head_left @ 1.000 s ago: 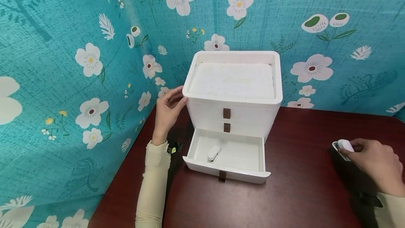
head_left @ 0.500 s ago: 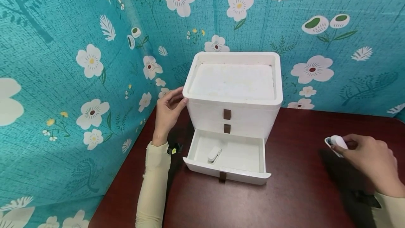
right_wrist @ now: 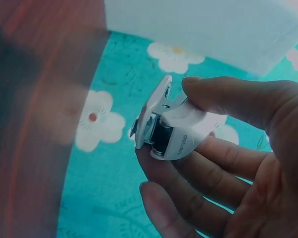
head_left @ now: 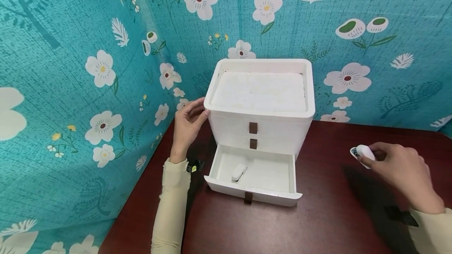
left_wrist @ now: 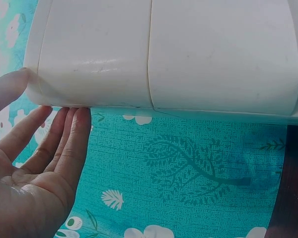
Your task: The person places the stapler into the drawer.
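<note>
A white drawer unit (head_left: 261, 132) with brown pull tabs stands on the dark red table. Its bottom drawer (head_left: 270, 171) is pulled out, and a small white stapler (head_left: 239, 172) lies inside toward the left. My left hand (head_left: 188, 126) grips the unit's upper left corner, its thumb (left_wrist: 12, 89) at the rim and the other fingers set apart from it along an edge. Off to the right, my right hand (head_left: 402, 167) holds a small white hole punch (head_left: 365, 153) above the table. Thumb and fingers pinch its rounded lever (right_wrist: 186, 131); metal and black parts show beneath.
A turquoise flowered cloth (head_left: 152, 7) hangs close behind and left of the unit. The dark red tabletop (head_left: 328, 195) stretches between the pulled-out drawer and my right hand. The unit's top is a shallow tray with a raised rim (head_left: 259, 115).
My right hand has moved left and slightly away from me with the hole punch. The left hand, the drawer unit and the stapler stay in place.
</note>
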